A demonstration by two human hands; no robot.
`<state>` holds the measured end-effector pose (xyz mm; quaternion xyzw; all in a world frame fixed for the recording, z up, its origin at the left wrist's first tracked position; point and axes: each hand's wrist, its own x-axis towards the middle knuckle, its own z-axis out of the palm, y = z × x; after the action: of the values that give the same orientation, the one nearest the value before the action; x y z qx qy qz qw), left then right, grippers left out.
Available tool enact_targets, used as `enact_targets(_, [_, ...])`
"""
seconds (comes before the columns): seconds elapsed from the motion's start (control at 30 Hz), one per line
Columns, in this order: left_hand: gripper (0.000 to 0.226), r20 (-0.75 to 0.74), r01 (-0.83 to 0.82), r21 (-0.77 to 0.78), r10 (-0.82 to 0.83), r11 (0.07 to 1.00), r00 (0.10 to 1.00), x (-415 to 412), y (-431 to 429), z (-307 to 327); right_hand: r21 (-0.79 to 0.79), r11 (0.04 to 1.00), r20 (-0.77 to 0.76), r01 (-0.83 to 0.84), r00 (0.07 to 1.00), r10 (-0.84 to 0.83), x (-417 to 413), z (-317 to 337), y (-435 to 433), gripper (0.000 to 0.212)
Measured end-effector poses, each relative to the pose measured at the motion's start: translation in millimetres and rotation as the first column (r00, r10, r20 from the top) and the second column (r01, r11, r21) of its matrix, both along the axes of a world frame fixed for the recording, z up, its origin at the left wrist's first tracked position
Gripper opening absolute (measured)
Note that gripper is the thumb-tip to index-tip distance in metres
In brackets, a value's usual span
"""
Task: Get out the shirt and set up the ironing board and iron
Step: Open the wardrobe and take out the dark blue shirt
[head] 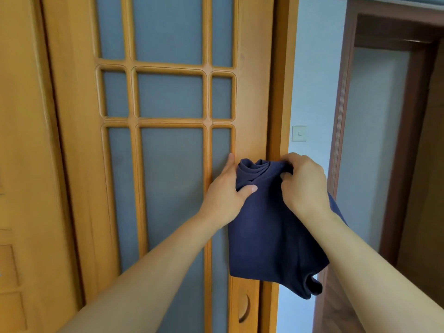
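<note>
Together, left grip [223,198] and right grip [305,183] hold the navy shirt [271,236].

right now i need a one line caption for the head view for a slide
The left hand and right hand hold a bunched navy shirt before a wooden door with frosted panes.

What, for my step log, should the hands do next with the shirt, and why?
Probably carry the shirt away from the wooden door: the left hand and right hand both grip its bunched top, and nothing else for ironing shows here.
</note>
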<state>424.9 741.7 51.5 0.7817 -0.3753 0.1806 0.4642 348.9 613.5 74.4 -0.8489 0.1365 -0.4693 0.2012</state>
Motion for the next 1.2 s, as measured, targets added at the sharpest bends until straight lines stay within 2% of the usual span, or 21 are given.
enact_targets(0.17, [0.074, 0.009, 0.02, 0.039, -0.021, 0.999, 1.0, -2, -7, 2, -0.048, 0.994, -0.033, 0.099, 0.994, -0.1, -2, -1, -5, 0.032])
enact_targets(0.37, [0.071, 0.008, 0.037, 0.055, -0.037, 0.998, 0.999, -8, -7, 5, -0.021, 0.996, -0.029, 0.084, 0.996, -0.085, -3, 1, -4, 0.032])
enact_targets(0.53, [0.077, -0.01, 0.043, 0.071, -0.042, 0.997, 0.999, -10, -7, 6, -0.012, 0.996, -0.026, 0.086, 0.996, -0.086, -7, 0, -4, 0.032])
enact_targets(0.63, [0.082, 0.055, 0.024, 0.055, -0.027, 0.998, 0.998, -17, -11, 6, -0.003, 0.995, -0.005, 0.096, 0.995, -0.096, -13, 0, -5, 0.034])
enact_targets(0.83, [0.058, 0.258, 0.054, 0.081, -0.074, 0.995, 0.963, -49, -34, 12, 0.025, 0.984, 0.027, 0.174, 0.984, -0.175, -40, 0, -25, 0.035])
enact_targets(0.97, [0.044, 0.293, 0.124, 0.095, -0.147, 0.988, 0.945, -63, -69, 6, 0.067, 0.96, 0.026, 0.274, 0.961, -0.276, -65, -4, -52, 0.039])
enact_targets(1.2, [0.039, 0.287, 0.226, 0.106, -0.247, 0.968, 0.925, -87, -160, -7, 0.084, 0.908, -0.013, 0.41, 0.912, -0.41, -109, -21, -125, 0.033])
